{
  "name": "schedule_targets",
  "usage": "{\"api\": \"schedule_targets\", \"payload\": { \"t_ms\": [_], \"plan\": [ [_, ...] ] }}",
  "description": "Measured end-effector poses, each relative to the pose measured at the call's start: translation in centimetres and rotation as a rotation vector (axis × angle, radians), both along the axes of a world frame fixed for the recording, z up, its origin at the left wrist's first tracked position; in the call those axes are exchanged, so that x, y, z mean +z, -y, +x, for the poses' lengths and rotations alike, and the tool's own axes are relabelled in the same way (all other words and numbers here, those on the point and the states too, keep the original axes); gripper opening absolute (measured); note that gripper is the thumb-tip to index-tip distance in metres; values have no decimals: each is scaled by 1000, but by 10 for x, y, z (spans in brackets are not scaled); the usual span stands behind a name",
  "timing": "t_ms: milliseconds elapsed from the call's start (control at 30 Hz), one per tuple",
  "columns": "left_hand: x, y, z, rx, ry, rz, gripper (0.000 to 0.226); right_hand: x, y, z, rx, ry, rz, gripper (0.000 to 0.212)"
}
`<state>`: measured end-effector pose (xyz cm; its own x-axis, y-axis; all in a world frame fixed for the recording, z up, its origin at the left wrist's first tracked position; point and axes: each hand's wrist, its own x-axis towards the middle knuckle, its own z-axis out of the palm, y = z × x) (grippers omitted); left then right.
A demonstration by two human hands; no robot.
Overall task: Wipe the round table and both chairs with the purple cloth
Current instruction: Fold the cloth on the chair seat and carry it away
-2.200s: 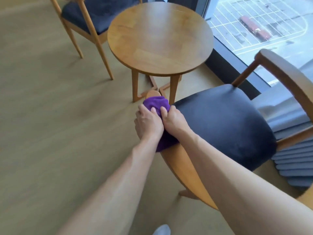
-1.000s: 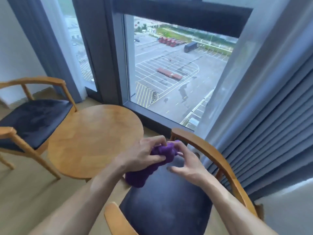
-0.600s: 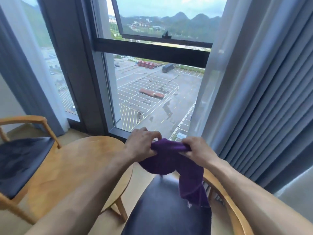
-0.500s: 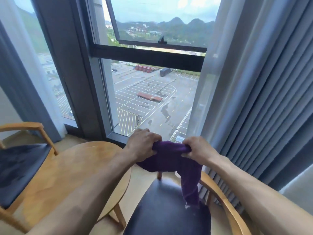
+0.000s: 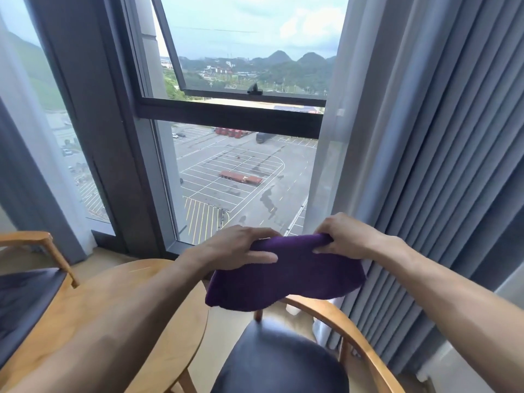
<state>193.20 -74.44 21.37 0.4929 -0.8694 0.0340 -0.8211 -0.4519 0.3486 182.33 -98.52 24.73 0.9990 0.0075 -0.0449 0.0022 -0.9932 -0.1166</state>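
Purple cloth (image 5: 286,275) held in air by both hands, stretched flat between them, above near chair (image 5: 283,361) with dark seat and curved wooden backrest. Top left corner of cloth pinched by left hand (image 5: 236,246), thumb laid across front. Top right corner gripped by right hand (image 5: 344,235), fingers curled over edge. Round wooden table (image 5: 158,336) seen lower left, partly hidden by left forearm. Second chair (image 5: 25,282) at far left edge. Window (image 5: 235,171) straight ahead; grey curtain (image 5: 431,137) at right.
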Motion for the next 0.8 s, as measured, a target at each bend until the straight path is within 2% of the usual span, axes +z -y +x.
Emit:
{"api": "schedule_targets", "payload": {
  "t_ms": [100,233,300,500,633,800],
  "plan": [
    [-1,4,-4,-55,24,6,33,8,0,-4,25,-17,29,11],
    [0,7,-4,-80,60,-207,26,9,2,-5,2,-27,-45,18],
    [1,10,-4,-40,106,-238,29,8,4,-4,-32,-23,-99,18],
    [-8,19,2,19,338,-106,39,-7,14,-4,-141,-33,-260,31],
    [-15,21,11,42,284,12,51,-18,24,-8,-177,-22,-245,29],
    [-23,18,27,16,305,194,41,-36,27,-15,-195,-9,-217,24]
  ]
}}
